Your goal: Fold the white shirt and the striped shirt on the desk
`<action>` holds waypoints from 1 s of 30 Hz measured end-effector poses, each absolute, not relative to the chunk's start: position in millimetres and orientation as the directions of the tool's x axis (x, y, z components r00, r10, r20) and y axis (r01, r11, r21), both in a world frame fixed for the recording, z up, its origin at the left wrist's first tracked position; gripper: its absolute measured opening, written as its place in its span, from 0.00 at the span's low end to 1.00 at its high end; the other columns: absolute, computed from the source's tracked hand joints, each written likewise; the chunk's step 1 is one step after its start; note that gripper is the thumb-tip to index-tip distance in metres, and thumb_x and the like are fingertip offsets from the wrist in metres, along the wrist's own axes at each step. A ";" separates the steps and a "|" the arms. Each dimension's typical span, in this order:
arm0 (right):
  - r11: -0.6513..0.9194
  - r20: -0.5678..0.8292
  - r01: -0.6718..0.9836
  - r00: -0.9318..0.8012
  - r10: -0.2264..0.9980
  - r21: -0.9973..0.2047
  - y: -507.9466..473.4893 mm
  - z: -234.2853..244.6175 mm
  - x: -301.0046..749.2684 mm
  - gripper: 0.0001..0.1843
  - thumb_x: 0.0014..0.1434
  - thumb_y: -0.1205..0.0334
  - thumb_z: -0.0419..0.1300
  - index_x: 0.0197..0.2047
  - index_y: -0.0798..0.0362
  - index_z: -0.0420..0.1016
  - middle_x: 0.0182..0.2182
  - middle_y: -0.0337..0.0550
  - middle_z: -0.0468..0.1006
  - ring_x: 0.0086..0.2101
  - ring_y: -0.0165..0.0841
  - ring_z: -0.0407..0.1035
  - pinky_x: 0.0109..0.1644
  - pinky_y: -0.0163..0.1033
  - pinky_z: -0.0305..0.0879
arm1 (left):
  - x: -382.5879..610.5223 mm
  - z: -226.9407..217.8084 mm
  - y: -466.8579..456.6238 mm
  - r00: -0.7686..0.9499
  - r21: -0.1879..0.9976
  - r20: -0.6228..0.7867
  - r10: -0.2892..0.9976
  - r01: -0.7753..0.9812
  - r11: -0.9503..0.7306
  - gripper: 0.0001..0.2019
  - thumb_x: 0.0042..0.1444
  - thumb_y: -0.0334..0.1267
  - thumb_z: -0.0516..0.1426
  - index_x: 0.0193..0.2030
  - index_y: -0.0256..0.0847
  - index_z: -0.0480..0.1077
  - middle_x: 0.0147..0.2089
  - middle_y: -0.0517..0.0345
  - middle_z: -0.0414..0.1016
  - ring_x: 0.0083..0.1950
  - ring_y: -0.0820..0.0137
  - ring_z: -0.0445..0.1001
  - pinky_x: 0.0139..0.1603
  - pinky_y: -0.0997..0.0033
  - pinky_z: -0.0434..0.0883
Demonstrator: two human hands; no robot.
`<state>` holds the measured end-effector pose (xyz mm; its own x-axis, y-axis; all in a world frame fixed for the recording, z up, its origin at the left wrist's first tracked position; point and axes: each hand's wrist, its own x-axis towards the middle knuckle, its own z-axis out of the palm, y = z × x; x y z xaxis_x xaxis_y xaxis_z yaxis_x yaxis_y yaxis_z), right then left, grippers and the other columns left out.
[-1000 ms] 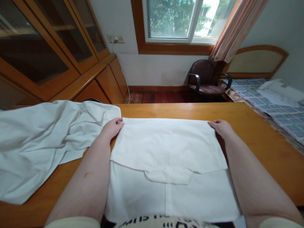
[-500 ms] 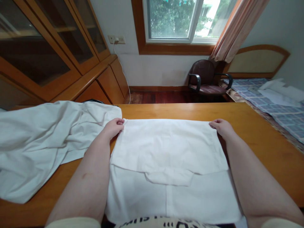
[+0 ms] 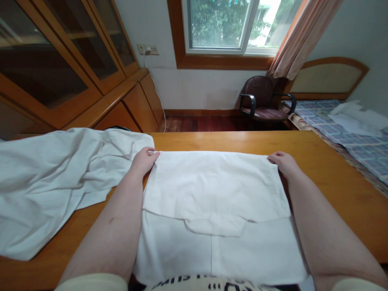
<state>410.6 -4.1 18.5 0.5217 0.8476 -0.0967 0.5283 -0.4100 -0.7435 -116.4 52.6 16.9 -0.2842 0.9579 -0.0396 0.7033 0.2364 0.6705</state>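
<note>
A folded white garment, apparently a shirt, lies flat on the wooden table in front of me. Its upper layer is doubled toward me, and a collar-like flap sticks out at that layer's near edge. A straight seam runs down the middle of the lower layer. My left hand pinches the far left corner of the fold between thumb and fingers. At the far right corner, my right hand is closed on the cloth in the same way. Both forearms run along the garment's sides.
Another white cloth item lies rumpled on the table to my left. Beyond the table are a glass-doored cabinet, a brown armchair and a window. A bed with a checked cover stands at right.
My left hand has shifted very slightly at the far left corner, its fingers a little changed. My right hand and the garment are almost unmoved.
</note>
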 end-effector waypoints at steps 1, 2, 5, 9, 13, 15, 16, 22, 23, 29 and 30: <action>-0.412 -0.097 0.527 0.524 0.846 -0.743 -4.3 18.7 410.0 0.07 0.39 0.59 0.61 0.20 0.52 0.68 0.16 0.35 0.67 0.21 0.29 0.59 0.23 0.35 0.52 | -118.2 16.3 52.6 -0.272 0.677 -0.036 0.962 0.701 0.223 0.18 0.46 0.46 0.59 0.44 0.41 0.71 0.32 0.58 0.75 0.30 0.68 0.73 0.33 0.71 0.67; -0.410 -0.097 0.525 0.524 0.846 -0.746 -4.2 18.5 409.7 0.07 0.39 0.60 0.61 0.20 0.52 0.67 0.16 0.35 0.66 0.21 0.28 0.59 0.23 0.34 0.52 | -119.7 15.2 52.6 -0.262 0.693 -0.033 0.965 0.689 0.211 0.18 0.45 0.44 0.60 0.44 0.41 0.70 0.32 0.59 0.74 0.29 0.69 0.72 0.32 0.72 0.67; -0.393 -0.095 0.514 0.513 0.853 -0.762 -3.1 16.4 410.6 0.07 0.39 0.60 0.61 0.20 0.52 0.66 0.16 0.34 0.66 0.21 0.28 0.59 0.23 0.34 0.52 | -123.2 10.1 53.5 -0.232 0.806 -0.048 0.972 0.566 0.175 0.20 0.42 0.42 0.60 0.44 0.42 0.70 0.30 0.61 0.72 0.26 0.71 0.70 0.28 0.73 0.66; -0.385 -0.097 0.509 0.504 0.858 -0.770 -2.4 15.2 411.9 0.06 0.39 0.61 0.61 0.20 0.52 0.67 0.18 0.36 0.69 0.21 0.28 0.60 0.24 0.34 0.53 | -127.5 3.7 55.8 -0.213 0.936 -0.037 0.976 0.334 0.108 0.22 0.39 0.42 0.62 0.44 0.42 0.70 0.31 0.63 0.68 0.27 0.73 0.68 0.28 0.75 0.66; -0.393 -0.084 0.510 0.526 0.846 -0.765 -3.6 16.9 408.2 0.07 0.40 0.60 0.62 0.21 0.52 0.68 0.18 0.36 0.70 0.21 0.28 0.60 0.25 0.34 0.54 | -129.5 0.1 56.8 -0.232 0.922 -0.024 0.972 0.370 0.111 0.18 0.39 0.41 0.61 0.41 0.41 0.72 0.34 0.60 0.68 0.31 0.73 0.68 0.31 0.74 0.67; -0.406 -0.069 0.537 0.540 0.839 -0.739 -2.1 16.8 406.8 0.07 0.41 0.60 0.62 0.22 0.52 0.68 0.18 0.37 0.70 0.21 0.28 0.61 0.25 0.35 0.55 | -128.3 -0.5 57.0 -0.244 0.867 -0.004 0.970 0.482 0.124 0.17 0.41 0.39 0.60 0.41 0.42 0.73 0.35 0.60 0.69 0.33 0.72 0.69 0.34 0.74 0.67; -0.418 -0.064 0.556 0.545 0.836 -0.718 -0.1 16.6 406.8 0.07 0.42 0.60 0.62 0.22 0.52 0.68 0.18 0.37 0.70 0.21 0.28 0.61 0.26 0.35 0.55 | -127.2 -0.4 57.2 -0.250 0.835 0.000 0.968 0.532 0.137 0.16 0.43 0.39 0.59 0.42 0.42 0.73 0.35 0.59 0.69 0.33 0.72 0.69 0.35 0.74 0.67; -0.453 -0.054 0.681 0.521 0.852 -0.576 29.8 19.4 413.7 0.05 0.45 0.62 0.60 0.21 0.52 0.68 0.19 0.39 0.71 0.22 0.31 0.62 0.27 0.37 0.55 | -117.5 8.4 62.8 -0.281 0.714 -0.036 0.959 0.664 0.222 0.16 0.44 0.36 0.58 0.43 0.43 0.74 0.35 0.59 0.72 0.35 0.70 0.71 0.36 0.73 0.67; -0.457 -0.056 0.688 0.520 0.853 -0.564 35.9 20.4 414.2 0.05 0.45 0.63 0.59 0.21 0.52 0.68 0.19 0.40 0.71 0.22 0.31 0.62 0.27 0.37 0.55 | -115.9 9.8 64.2 -0.286 0.722 -0.022 0.958 0.658 0.213 0.16 0.44 0.36 0.58 0.43 0.42 0.74 0.36 0.58 0.72 0.36 0.70 0.71 0.36 0.74 0.67; -0.390 -0.055 0.530 0.539 0.840 -0.753 53.3 13.0 410.3 0.08 0.46 0.61 0.62 0.21 0.52 0.68 0.19 0.39 0.70 0.22 0.30 0.61 0.26 0.36 0.56 | -108.1 6.1 68.9 -0.380 0.774 0.036 0.924 0.596 0.214 0.20 0.45 0.35 0.57 0.48 0.43 0.72 0.41 0.56 0.73 0.39 0.69 0.72 0.40 0.73 0.69; -0.351 -0.053 0.469 0.538 0.841 -0.811 52.7 9.9 409.9 0.08 0.45 0.60 0.63 0.23 0.52 0.68 0.20 0.39 0.71 0.23 0.30 0.62 0.27 0.35 0.57 | -107.3 4.6 68.4 -0.396 0.756 0.035 0.918 0.611 0.235 0.20 0.45 0.34 0.57 0.48 0.43 0.72 0.41 0.56 0.73 0.40 0.68 0.73 0.42 0.71 0.69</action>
